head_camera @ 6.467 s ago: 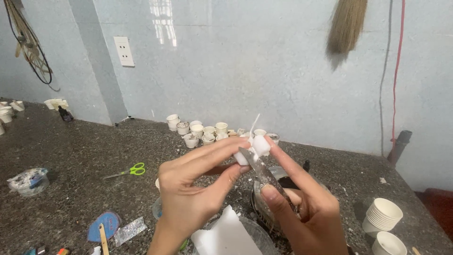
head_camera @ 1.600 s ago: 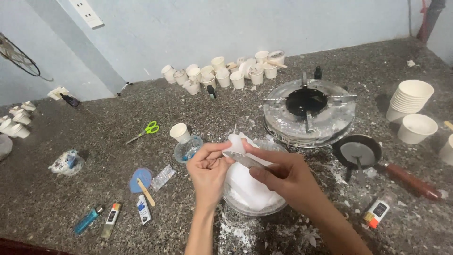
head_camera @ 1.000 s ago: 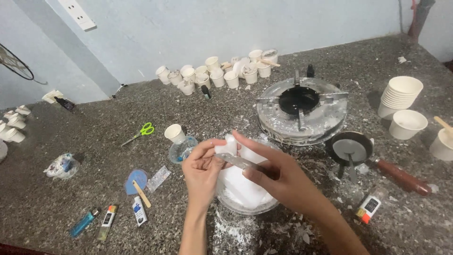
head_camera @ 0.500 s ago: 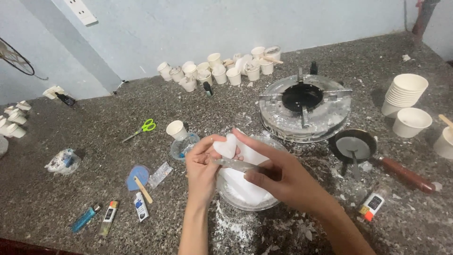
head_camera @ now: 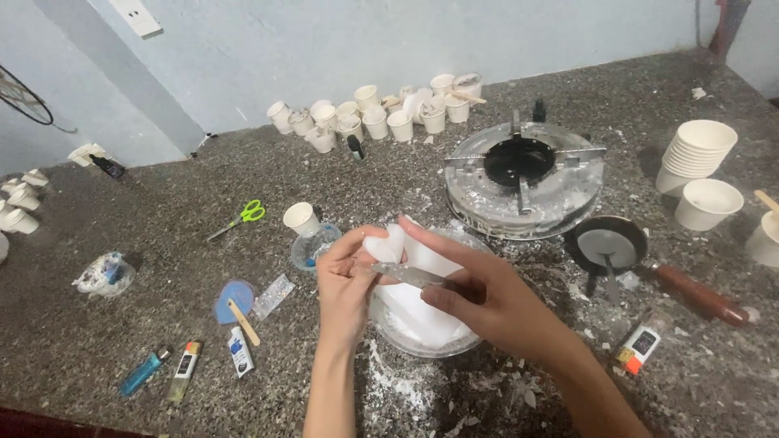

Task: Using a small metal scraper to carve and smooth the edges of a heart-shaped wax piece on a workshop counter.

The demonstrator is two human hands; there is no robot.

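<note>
Wax piece inside left grip

Head camera, single view | looks steeply down and forward across speckled stone counter toward blue wall | close on both hands at centre | no second view.

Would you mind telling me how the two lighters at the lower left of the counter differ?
The blue lighter is see-through blue, while the yellow lighter is dull yellow with a darker, orange-tipped top. The blue lighter lies steeply slanted and farther left; the yellow lighter lies nearer upright, closer to the left hand. Both lie flat on the counter, untouched.
</note>
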